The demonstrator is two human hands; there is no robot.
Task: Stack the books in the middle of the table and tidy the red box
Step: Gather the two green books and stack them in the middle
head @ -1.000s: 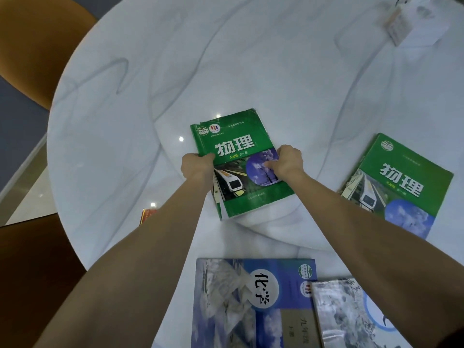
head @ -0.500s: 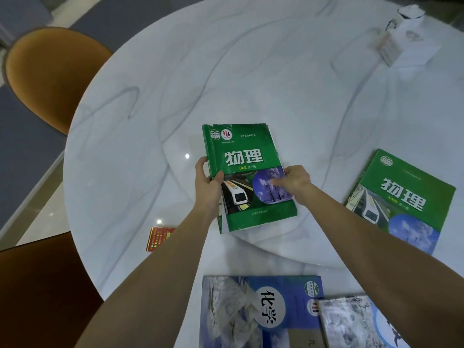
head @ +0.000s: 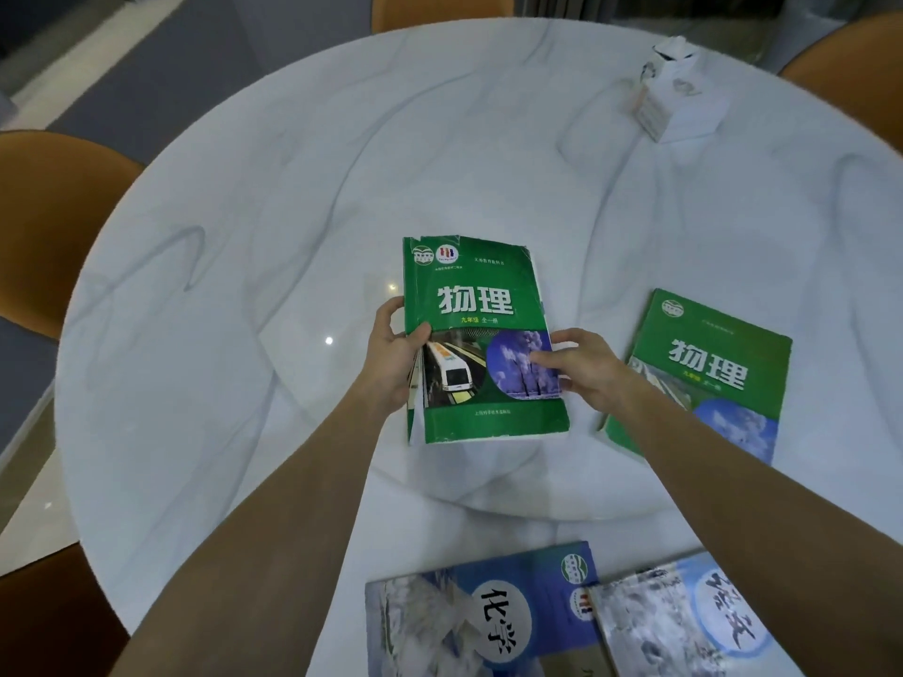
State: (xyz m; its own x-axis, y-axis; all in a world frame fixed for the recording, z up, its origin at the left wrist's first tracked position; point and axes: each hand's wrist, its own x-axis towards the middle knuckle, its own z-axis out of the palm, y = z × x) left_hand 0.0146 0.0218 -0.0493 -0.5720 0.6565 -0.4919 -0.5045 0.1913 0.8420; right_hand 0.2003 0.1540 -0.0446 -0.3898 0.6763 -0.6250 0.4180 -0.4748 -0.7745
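A worn green physics book (head: 481,305) lies near the middle of the round white marble table (head: 254,266). My left hand (head: 391,359) grips its left spine edge, thumb on the cover. My right hand (head: 586,368) holds its right edge, thumb on the blue circle. A second green physics book (head: 718,368) lies flat to the right, partly under my right forearm. Two blue chemistry books lie at the near edge: one (head: 469,623) upright, the other (head: 694,623) overlapping it and turned. The red box is hidden behind my left arm.
A white tissue box (head: 677,97) stands at the far right of the table. Orange-brown chairs ring the table: one at the left (head: 44,222), one at the back (head: 440,9), one at the far right (head: 850,56).
The green book has been turned straighter and shifted toward the table's middle. My view has tilted up and right, and the small red box by my left arm is now hidden.
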